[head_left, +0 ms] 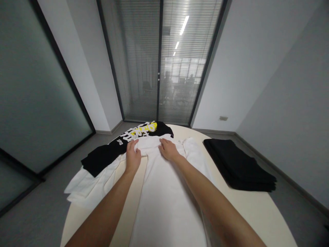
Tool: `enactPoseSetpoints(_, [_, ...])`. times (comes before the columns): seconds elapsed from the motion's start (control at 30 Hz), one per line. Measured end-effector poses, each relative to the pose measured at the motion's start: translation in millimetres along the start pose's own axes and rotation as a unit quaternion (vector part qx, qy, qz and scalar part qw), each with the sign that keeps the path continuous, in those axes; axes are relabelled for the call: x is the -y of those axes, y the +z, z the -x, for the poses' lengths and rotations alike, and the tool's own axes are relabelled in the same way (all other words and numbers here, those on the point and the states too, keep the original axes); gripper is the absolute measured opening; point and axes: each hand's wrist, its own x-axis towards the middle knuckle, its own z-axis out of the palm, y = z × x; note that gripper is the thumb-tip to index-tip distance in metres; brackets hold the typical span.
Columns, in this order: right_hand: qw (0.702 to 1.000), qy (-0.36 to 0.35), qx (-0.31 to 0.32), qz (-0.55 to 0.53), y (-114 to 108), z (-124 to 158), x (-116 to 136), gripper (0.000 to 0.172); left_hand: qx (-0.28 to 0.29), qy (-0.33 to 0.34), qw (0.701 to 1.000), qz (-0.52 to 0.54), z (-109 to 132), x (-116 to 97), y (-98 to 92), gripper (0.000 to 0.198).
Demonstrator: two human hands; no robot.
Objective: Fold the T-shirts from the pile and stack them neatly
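Observation:
A white T-shirt (174,199) lies spread lengthwise on the table, its lower part running toward me. My left hand (133,157) is at the sleeve on the left, fingers curled over the cloth at its outer end and thumb on top. Near the shirt's far edge, my right hand (168,149) has bent fingers on the fabric, taking hold of it by the shoulder; the fingertips are partly hidden. A black garment with white and yellow lettering (138,132) lies just beyond and to the left, on top of other white cloth (88,187).
The pale round-edged table (246,212) carries a stack of folded black garments (236,166) on the right. Behind it stand glass panels with blinds (141,61), white walls (246,68) and a frosted glass panel (33,89) at the left.

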Motion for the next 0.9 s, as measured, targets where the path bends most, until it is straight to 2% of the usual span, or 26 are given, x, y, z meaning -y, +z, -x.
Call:
enactPoseSetpoints(0.07, [0.998, -0.002, 0.070, -0.011, 3, 1, 6, 0.062, -0.005, 0.009, 1.000, -0.002, 0, -4, -0.3, 0.050])
enactPoseSetpoints(0.13, [0.997, 0.001, 0.080, -0.022, 6, 2, 9, 0.064, -0.005, 0.023, 1.000, -0.008, 0, -9, -0.6, 0.050])
enactPoseSetpoints(0.27, [0.997, -0.015, -0.013, -0.079, 6, 3, 9, 0.052, 0.007, 0.076, 0.997, -0.013, 3, -25, 1.5, 0.048])
enactPoseSetpoints(0.37, [0.978, -0.006, -0.055, -0.202, 2, -3, 5, 0.041, 0.029, 0.142, 0.989, -0.025, 8, -37, 4.5, 0.045])
enactPoseSetpoints(0.47, [0.946, 0.029, -0.032, -0.323, -6, -13, 4, 0.041, 0.089, 0.225, 0.969, -0.044, 15, -47, 6.0, 0.045])
enactPoseSetpoints(0.67, [0.883, 0.161, 0.056, -0.438, -27, -19, 6, 0.057, 0.274, 0.337, 0.898, -0.078, 25, -61, 1.6, 0.039])
enactPoseSetpoints(0.77, [0.897, 0.165, 0.071, -0.404, -32, -17, 5, 0.062, 0.350, 0.363, 0.860, -0.078, 28, -68, -1.5, 0.031])
enactPoseSetpoints(0.9, [0.958, 0.129, 0.068, -0.248, -33, -15, 9, 0.071, 0.397, 0.379, 0.835, -0.051, 32, -73, -3.9, 0.020])
